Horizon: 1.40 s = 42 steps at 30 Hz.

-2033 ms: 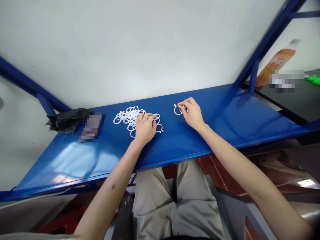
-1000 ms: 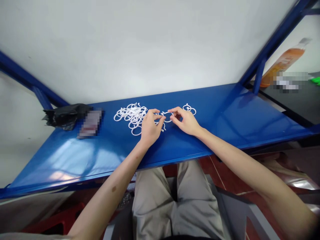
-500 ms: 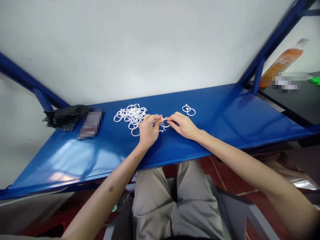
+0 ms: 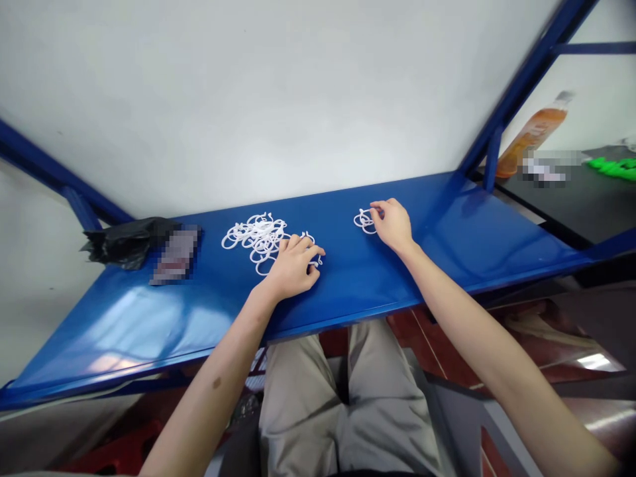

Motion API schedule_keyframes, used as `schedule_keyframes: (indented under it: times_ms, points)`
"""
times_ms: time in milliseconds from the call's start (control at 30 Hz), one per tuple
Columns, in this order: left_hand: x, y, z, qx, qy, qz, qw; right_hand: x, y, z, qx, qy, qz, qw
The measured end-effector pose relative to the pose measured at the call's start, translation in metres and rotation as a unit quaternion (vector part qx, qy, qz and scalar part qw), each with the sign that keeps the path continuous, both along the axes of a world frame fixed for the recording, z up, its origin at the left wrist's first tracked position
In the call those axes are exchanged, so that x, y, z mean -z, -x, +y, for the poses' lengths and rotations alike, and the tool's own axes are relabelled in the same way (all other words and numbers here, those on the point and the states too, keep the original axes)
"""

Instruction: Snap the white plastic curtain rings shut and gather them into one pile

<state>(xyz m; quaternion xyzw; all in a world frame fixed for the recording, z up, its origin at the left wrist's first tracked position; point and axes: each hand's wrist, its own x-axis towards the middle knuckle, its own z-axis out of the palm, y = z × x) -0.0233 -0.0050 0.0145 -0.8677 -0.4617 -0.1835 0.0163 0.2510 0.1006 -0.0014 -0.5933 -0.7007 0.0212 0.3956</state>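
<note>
Half a second ago my two hands met over a single white ring near the middle; now they have parted. My right hand (image 4: 393,224) has swung out to the small cluster of white rings (image 4: 364,222), thumb and forefinger nearly together at its right side; I cannot tell whether I have hold of a ring there or am only touching one. My left hand (image 4: 295,268) has shifted back over the right-hand end of the pile of white rings (image 4: 256,233), fingers spread and loosely bent, thumb apart from the forefinger; nothing shows pinched in it, though what lies under the palm is hidden. The main pile seems unmoved.

Between my hands runs a broad strip of blue tabletop (image 4: 340,265), and more of it stretches right of my right hand. The white wall (image 4: 278,99) bounds the far edge, behind both groups; the front edge passes beneath my forearms. To the left, well apart from the pile, a black bag (image 4: 129,244) lies beside a blurred packet (image 4: 175,255)
</note>
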Motion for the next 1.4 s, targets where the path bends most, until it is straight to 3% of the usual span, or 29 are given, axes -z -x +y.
schedule_keyframes:
  times_ms: [233, 367, 467, 567, 700, 867, 933, 1167, 1400]
  points:
    - [0.005, -0.006, 0.005, 0.002, -0.009, -0.086, 0.996, -0.003, 0.015, -0.01, -0.024, -0.05, -0.009, 0.998]
    - [0.007, -0.01, 0.008, -0.004, 0.029, -0.238, 0.971, -0.012, 0.031, -0.026, -0.168, -0.047, 0.001, 0.985]
    - [0.01, -0.012, 0.012, -0.028, 0.075, -0.346, 0.935, -0.017, 0.047, -0.043, -0.308, 0.01, 0.021, 0.951]
    - [0.012, -0.012, 0.017, -0.034, 0.156, -0.449, 0.879, -0.015, 0.06, -0.055, -0.37, 0.055, 0.019, 0.927]
    - [0.011, -0.013, 0.019, -0.037, 0.24, -0.535, 0.809, -0.006, 0.068, -0.058, -0.356, 0.05, 0.034, 0.933]
    - [0.009, -0.015, 0.019, -0.022, 0.27, -0.616, 0.74, -0.001, 0.068, -0.054, -0.328, 0.033, 0.081, 0.941]
    - [0.009, -0.016, 0.019, -0.035, 0.262, -0.613, 0.744, -0.002, 0.067, -0.054, -0.325, 0.034, 0.089, 0.941]
    - [0.009, -0.014, 0.02, -0.105, 0.194, -0.505, 0.834, -0.003, 0.068, -0.056, -0.348, 0.034, 0.1, 0.932]
    - [0.006, -0.016, 0.01, -0.126, 0.046, -0.4, 0.906, -0.005, 0.07, -0.057, -0.37, 0.043, 0.136, 0.918]
